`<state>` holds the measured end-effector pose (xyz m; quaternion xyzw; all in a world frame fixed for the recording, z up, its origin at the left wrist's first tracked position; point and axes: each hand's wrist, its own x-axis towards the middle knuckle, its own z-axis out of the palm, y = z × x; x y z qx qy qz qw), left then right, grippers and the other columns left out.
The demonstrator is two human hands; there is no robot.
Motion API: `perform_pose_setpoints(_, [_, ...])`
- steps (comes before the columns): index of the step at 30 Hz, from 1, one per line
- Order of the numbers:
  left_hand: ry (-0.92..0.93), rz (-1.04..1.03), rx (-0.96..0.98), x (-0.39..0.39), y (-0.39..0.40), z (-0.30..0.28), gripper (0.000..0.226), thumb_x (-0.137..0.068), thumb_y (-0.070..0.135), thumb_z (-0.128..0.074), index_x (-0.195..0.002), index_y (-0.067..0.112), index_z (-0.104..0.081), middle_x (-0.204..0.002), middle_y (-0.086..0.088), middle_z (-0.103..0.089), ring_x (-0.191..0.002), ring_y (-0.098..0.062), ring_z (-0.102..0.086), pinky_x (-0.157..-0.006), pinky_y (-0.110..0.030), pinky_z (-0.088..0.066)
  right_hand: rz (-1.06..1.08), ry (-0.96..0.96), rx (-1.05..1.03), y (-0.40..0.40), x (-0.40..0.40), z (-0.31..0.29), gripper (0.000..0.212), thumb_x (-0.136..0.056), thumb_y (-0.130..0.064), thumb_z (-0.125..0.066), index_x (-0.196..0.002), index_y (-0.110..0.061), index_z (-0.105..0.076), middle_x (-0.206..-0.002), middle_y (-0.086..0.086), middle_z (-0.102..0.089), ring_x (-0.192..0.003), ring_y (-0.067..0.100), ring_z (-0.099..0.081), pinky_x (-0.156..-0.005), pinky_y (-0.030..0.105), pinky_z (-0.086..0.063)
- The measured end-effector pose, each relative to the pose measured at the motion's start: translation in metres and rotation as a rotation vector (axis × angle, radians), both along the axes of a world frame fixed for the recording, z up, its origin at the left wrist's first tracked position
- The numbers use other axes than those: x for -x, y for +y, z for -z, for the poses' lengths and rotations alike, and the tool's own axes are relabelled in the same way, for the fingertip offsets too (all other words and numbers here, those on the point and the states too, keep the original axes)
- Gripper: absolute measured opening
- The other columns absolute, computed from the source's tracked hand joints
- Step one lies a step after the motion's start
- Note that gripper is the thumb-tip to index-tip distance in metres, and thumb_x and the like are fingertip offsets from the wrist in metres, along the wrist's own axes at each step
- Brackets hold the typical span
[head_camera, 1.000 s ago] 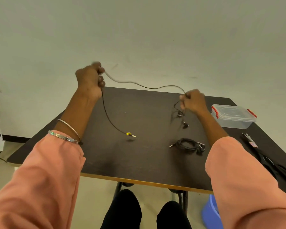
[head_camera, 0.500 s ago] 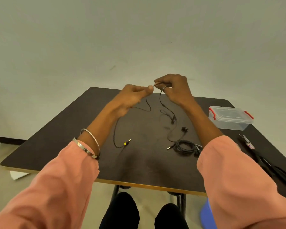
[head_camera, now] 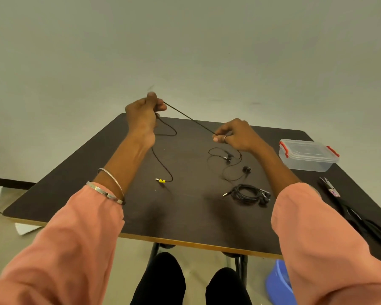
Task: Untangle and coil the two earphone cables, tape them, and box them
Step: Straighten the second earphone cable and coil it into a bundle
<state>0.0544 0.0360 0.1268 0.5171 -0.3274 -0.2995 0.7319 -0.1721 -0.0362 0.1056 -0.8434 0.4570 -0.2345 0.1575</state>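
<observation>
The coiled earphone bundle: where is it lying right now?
In the head view the coiled earphone bundle lies on the table, right of centre, just inside the right forearm, nearer the person than the clear box.

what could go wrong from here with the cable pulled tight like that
1. The earphone cable is stretched taut between the left hand and right hand; pulling harder may strain it.
2. Its earbud end lies loose near the coiled earphones, so the two might tangle.
3. The yellow plug could drag across the table.
</observation>
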Motion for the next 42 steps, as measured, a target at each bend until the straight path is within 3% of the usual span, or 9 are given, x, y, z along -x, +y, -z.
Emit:
perform_pose_setpoints(5, [0.015, -0.013, 0.169, 0.003, -0.003, -0.001, 0.031, -0.098, 0.031, -0.052, -0.081, 0.011, -0.067, -0.078, -0.003, -0.068, -0.053, 0.0, -0.056, -0.051, -0.017, -0.035, -0.069, 0.026, -0.069, 0.002, -0.012, 0.008, 0.017, -0.086, -0.024, -0.069, -0.097, -0.012, -0.073, -0.087, -0.008, -0.066, -0.077, 0.003, -0.057, -0.065, 0.009, -0.038])
perform_pose_setpoints(9, [0.072, -0.064, 0.243, -0.011, -0.004, -0.009, 0.031, -0.099, 0.035, -0.05, -0.082, 0.015, -0.068, -0.073, 0.0, -0.067, -0.057, -0.009, -0.048, -0.043, -0.018, -0.03, -0.132, 0.255, -0.242, -0.004, 0.002, 0.018, 0.002, -0.083, -0.015, -0.071, -0.082, -0.013, -0.072, -0.077, -0.002, -0.07, -0.062, 0.007, -0.06, -0.063, 0.027, -0.053])
perform_pose_setpoints(13, [0.056, -0.103, 0.174, -0.021, -0.007, -0.005, 0.03, -0.098, 0.035, -0.052, -0.085, 0.014, -0.069, -0.081, -0.002, -0.07, -0.057, -0.006, -0.053, -0.045, -0.016, -0.034, 0.029, 0.343, -0.156, -0.015, 0.014, 0.021, 0.01, -0.086, -0.01, -0.067, -0.086, -0.002, -0.072, -0.082, 0.011, -0.072, -0.06, 0.011, -0.062, -0.065, 0.027, -0.049])
perform_pose_setpoints(15, [0.088, -0.087, 0.112, -0.018, -0.008, 0.003, 0.028, -0.098, 0.032, -0.052, -0.086, 0.013, -0.069, -0.086, -0.004, -0.07, -0.056, -0.004, -0.055, -0.045, -0.015, -0.034, 0.123, 0.204, 0.022, -0.019, 0.013, 0.012, 0.014, -0.09, -0.008, -0.061, -0.092, 0.001, -0.07, -0.089, 0.011, -0.07, -0.072, 0.015, -0.06, -0.074, 0.027, -0.048])
perform_pose_setpoints(19, [0.109, -0.052, -0.094, -0.012, -0.007, 0.017, 0.027, -0.096, 0.032, -0.053, -0.077, 0.018, -0.066, -0.069, 0.005, -0.067, -0.053, -0.008, -0.047, -0.043, -0.02, -0.028, 0.097, -0.451, 0.38, -0.011, 0.003, -0.016, 0.035, -0.082, 0.009, -0.044, -0.1, -0.001, -0.071, -0.094, 0.004, -0.067, -0.085, 0.013, -0.062, -0.083, 0.022, -0.052])
perform_pose_setpoints(21, [0.112, -0.033, -0.131, -0.011, -0.008, 0.021, 0.027, -0.096, 0.032, -0.053, -0.077, 0.018, -0.066, -0.069, 0.005, -0.066, -0.053, -0.009, -0.045, -0.04, -0.019, -0.027, 0.055, -0.555, 0.473, -0.013, 0.003, -0.025, 0.042, -0.074, 0.014, -0.039, -0.098, 0.002, -0.071, -0.095, 0.006, -0.065, -0.084, 0.015, -0.061, -0.081, 0.017, -0.053])
perform_pose_setpoints(30, [0.015, 0.028, -0.221, -0.009, -0.006, 0.026, 0.026, -0.093, 0.036, -0.057, -0.08, 0.017, -0.069, -0.071, 0.005, -0.068, -0.052, -0.008, -0.045, -0.037, -0.016, -0.026, 0.25, -0.244, 0.233, -0.021, 0.022, 0.002, 0.023, -0.088, 0.005, -0.057, -0.104, -0.001, -0.071, -0.107, 0.015, -0.07, -0.101, 0.024, -0.065, -0.087, 0.018, -0.042])
perform_pose_setpoints(36, [-0.207, 0.157, -0.292, -0.002, -0.001, 0.031, 0.028, -0.092, 0.039, -0.059, -0.082, 0.017, -0.073, -0.073, 0.004, -0.069, -0.057, -0.01, -0.048, -0.044, -0.021, -0.027, 0.242, 0.393, -0.094, -0.013, 0.016, 0.011, 0.041, -0.085, 0.005, -0.053, -0.12, -0.014, -0.064, -0.127, 0.013, -0.06, -0.11, 0.033, -0.06, -0.095, 0.043, -0.05])
perform_pose_setpoints(42, [-0.376, 0.359, -0.272, 0.014, 0.006, 0.04, 0.03, -0.093, 0.043, -0.058, -0.084, 0.019, -0.074, -0.076, 0.005, -0.07, -0.063, -0.008, -0.052, -0.05, -0.022, -0.027, -0.066, -0.157, -0.124, 0.025, -0.023, 0.003, 0.04, -0.09, -0.029, -0.064, -0.128, -0.015, -0.059, -0.124, 0.0, -0.064, -0.109, 0.011, -0.058, -0.094, 0.028, -0.046])
